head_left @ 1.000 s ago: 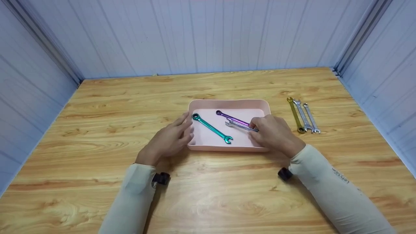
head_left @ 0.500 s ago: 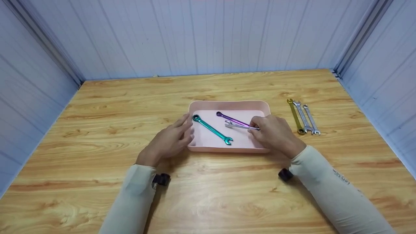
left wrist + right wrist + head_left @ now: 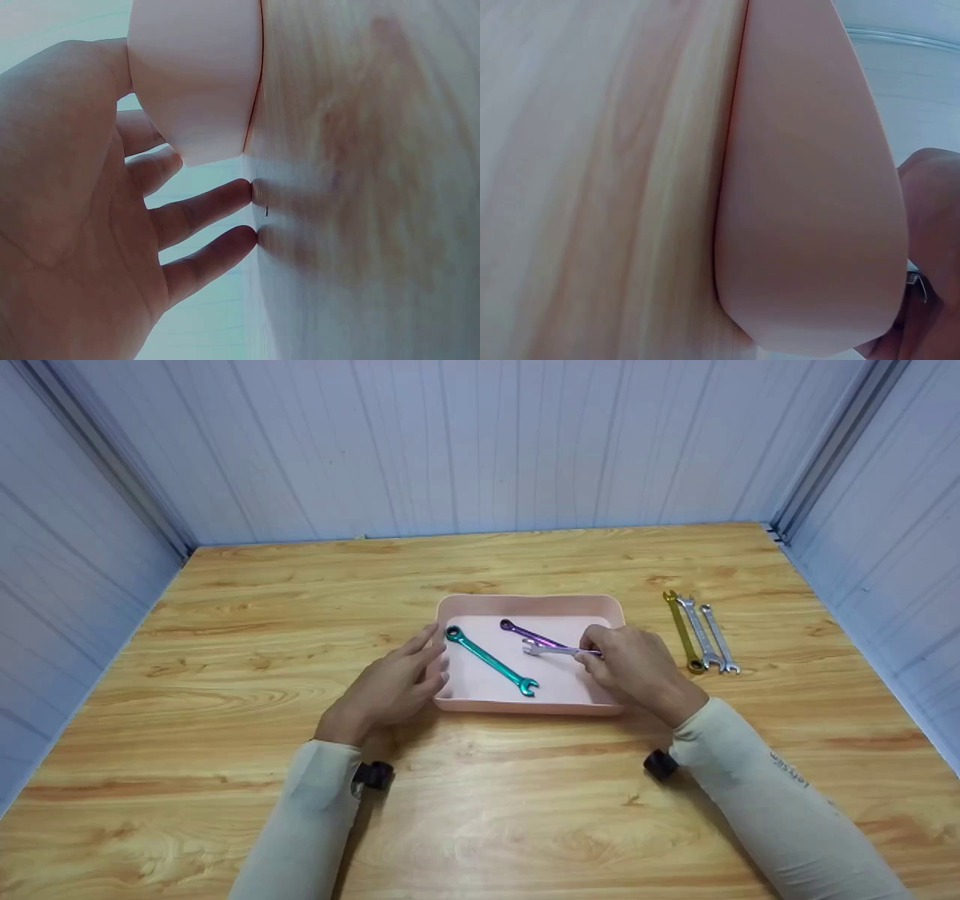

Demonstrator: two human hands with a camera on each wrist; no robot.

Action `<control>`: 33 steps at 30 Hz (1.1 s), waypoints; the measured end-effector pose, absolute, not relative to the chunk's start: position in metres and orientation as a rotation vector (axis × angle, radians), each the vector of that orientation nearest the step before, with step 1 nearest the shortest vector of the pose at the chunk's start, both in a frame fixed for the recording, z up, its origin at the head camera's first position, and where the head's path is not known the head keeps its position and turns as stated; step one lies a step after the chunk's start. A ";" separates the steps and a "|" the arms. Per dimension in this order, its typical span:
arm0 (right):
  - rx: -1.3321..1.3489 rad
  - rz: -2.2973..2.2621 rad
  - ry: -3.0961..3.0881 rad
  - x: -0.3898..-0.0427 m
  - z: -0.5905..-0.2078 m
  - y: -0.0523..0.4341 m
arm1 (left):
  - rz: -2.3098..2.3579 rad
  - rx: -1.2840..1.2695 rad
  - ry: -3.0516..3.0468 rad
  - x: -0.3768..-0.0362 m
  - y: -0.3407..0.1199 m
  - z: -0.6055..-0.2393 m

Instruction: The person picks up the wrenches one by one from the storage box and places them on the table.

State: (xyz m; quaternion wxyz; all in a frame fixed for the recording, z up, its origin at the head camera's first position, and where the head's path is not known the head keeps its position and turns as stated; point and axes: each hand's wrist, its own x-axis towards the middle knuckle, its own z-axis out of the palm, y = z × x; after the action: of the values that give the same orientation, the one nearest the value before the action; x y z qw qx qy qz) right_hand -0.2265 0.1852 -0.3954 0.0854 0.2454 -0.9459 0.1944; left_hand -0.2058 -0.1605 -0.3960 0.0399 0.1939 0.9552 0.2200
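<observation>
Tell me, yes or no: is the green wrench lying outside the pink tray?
No, the green wrench lies inside the pink tray, beside the purple wrench.

Your right hand (image 3: 630, 664) is covering the near end of the silver wrench (image 3: 551, 649) and the pink tray's (image 3: 525, 601) near right corner. In your right wrist view the tray wall is blocking nearly everything; only a blurred metal sliver is showing.
</observation>
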 end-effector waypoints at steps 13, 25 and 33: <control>0.651 0.706 -2.793 -0.227 -0.395 0.184 | 0.670 0.561 2.917 -0.205 -0.160 -0.395; 0.601 0.930 -2.588 -0.229 -0.395 0.189 | 0.674 0.605 2.933 -0.205 -0.160 -0.395; 0.551 1.004 -2.489 -0.230 -0.394 0.189 | 0.673 0.583 2.930 -0.205 -0.160 -0.395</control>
State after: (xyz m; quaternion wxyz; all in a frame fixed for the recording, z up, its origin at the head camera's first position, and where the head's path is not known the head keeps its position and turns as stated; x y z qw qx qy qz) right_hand -0.2298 0.1886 -0.3940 0.1993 0.1970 -0.8902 0.3592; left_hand -0.2049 -0.1598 -0.3946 0.0398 0.1902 0.9560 0.2197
